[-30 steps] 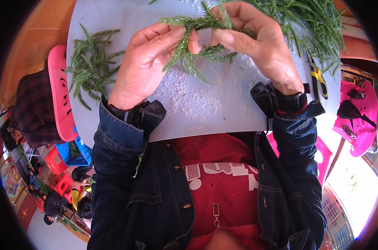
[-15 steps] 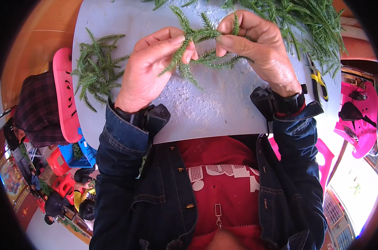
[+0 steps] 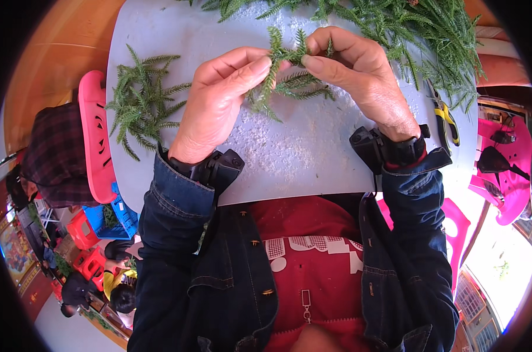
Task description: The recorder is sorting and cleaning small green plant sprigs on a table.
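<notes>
Between my two hands, above the table, is a green artificial pine sprig (image 3: 270,82) with several needled branches. My left hand (image 3: 226,88) pinches its left part between thumb and fingers. My right hand (image 3: 360,73) grips the sprig's other side, thumb against forefinger, with a short green tip showing between the fingers. Where the stems meet under the fingertips is partly hidden. To the left of my left hand lies a small pile of similar sprigs (image 3: 141,97). A larger heap of green sprigs (image 3: 418,35) covers the table's far right.
White crumbs are scattered over the pale table (image 3: 313,158). Pliers with yellow-and-black handles (image 3: 445,120) lie at its right edge. Pink chairs (image 3: 96,135) stand on both sides, and a blue crate (image 3: 110,217) is at lower left. Other people (image 3: 122,293) sit farther off.
My hands have drawn closer together, the left moving right with the sprig. The sprig's branches look more bunched between them. My grip stays on it with both hands.
</notes>
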The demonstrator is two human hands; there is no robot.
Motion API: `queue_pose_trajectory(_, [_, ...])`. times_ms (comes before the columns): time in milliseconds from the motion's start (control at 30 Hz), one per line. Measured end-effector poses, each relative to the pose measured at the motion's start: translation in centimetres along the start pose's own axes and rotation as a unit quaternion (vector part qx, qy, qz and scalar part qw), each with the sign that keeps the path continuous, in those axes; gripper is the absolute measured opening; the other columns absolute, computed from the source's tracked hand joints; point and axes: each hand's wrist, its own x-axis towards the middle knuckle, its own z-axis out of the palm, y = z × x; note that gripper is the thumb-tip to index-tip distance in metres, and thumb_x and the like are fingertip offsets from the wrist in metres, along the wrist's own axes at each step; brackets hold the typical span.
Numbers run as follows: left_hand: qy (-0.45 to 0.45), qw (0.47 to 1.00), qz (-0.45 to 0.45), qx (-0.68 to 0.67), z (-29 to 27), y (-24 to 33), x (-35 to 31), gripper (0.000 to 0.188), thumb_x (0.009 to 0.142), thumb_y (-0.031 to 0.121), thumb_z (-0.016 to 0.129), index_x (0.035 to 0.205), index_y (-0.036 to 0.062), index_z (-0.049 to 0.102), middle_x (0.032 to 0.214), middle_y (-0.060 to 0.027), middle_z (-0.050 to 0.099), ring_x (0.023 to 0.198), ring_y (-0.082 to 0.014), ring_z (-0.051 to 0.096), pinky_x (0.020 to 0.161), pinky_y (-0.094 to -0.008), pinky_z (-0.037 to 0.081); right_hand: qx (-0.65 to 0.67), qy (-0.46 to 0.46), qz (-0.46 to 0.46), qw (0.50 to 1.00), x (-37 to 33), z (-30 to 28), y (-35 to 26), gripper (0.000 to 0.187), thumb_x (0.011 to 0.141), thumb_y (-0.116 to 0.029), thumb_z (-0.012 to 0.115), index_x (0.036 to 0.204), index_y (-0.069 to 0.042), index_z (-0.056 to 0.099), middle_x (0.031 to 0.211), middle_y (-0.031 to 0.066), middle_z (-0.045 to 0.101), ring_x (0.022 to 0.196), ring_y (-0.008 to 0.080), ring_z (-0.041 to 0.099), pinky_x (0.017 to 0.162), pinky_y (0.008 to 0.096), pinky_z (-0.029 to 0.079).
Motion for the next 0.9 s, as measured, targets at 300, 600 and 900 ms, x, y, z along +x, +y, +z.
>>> queue_pose_trajectory(300, [0.019,0.999,0.034,0.0,-0.16,-0.88,0.03,0.021,0.088,0.005,0.055,0.104,-0.0054,0.061,0.093,-0.0073,0.065,0.08,-0.0104,0.056,0.076,-0.0225,0.043,-0.012,-0.016,-0.023,1.0,-0.1,-0.19,0.22,0.012,0.085,-0.009,0.061,0.093,-0.002,0.056,0.079,-0.0052,0.049,0.07,0.002,0.042,0.06,0.0173,0.035])
queue_pose_trajectory(600, [-0.001,0.997,0.073,0.002,-0.2,-0.98,0.18,0.022,0.088,0.004,0.054,0.106,-0.006,0.06,0.094,-0.0082,0.064,0.081,-0.013,0.058,0.078,-0.0238,0.044,0.004,0.004,-0.007,1.0,-0.02,0.24,0.25,0.011,0.087,-0.011,0.059,0.091,-0.001,0.055,0.079,-0.0041,0.05,0.072,0.0028,0.043,0.063,0.0174,0.035])
queue_pose_trajectory(900, [-0.019,1.0,-0.006,-0.02,-0.41,-0.43,0.31,0.022,0.09,0.011,0.051,0.102,-0.0048,0.061,0.091,-0.008,0.063,0.08,-0.013,0.057,0.075,-0.0237,0.043,0.01,0.022,-0.027,0.999,0.13,0.37,0.65,0.011,0.088,-0.009,0.058,0.093,0.0,0.055,0.083,-0.0024,0.054,0.076,0.0044,0.047,0.07,0.0193,0.04])
